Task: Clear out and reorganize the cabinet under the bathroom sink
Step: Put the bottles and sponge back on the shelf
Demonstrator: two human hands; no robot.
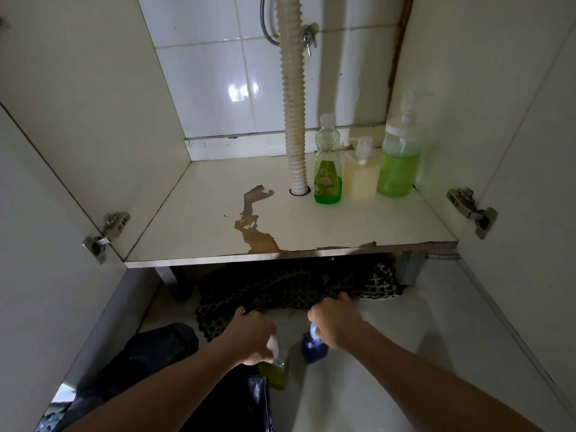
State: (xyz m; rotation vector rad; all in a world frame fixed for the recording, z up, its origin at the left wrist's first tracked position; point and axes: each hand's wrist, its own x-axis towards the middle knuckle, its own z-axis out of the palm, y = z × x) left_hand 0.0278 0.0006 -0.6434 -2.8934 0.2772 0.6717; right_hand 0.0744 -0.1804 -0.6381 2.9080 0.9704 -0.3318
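Both cabinet doors stand open on a white cabinet floor [218, 226] with peeled, stained patches. At its back right stand a slim green bottle [327, 173], a pale yellow pump bottle [361, 179] and a large green pump bottle [399, 163]. Below the cabinet, over the bathroom floor, my left hand [252, 335] grips the white top of a small yellow-green bottle [276, 374]. My right hand [335, 322] grips the top of a small blue bottle [313, 349]. Both small bottles are upright and low near the floor.
A ribbed drain hose [294, 98] drops through a hole in the cabinet floor. A dark patterned mat [280, 291] lies under the cabinet's front edge. A black bag [149, 353] sits at the lower left. Door hinges [470, 210] jut from both sides.
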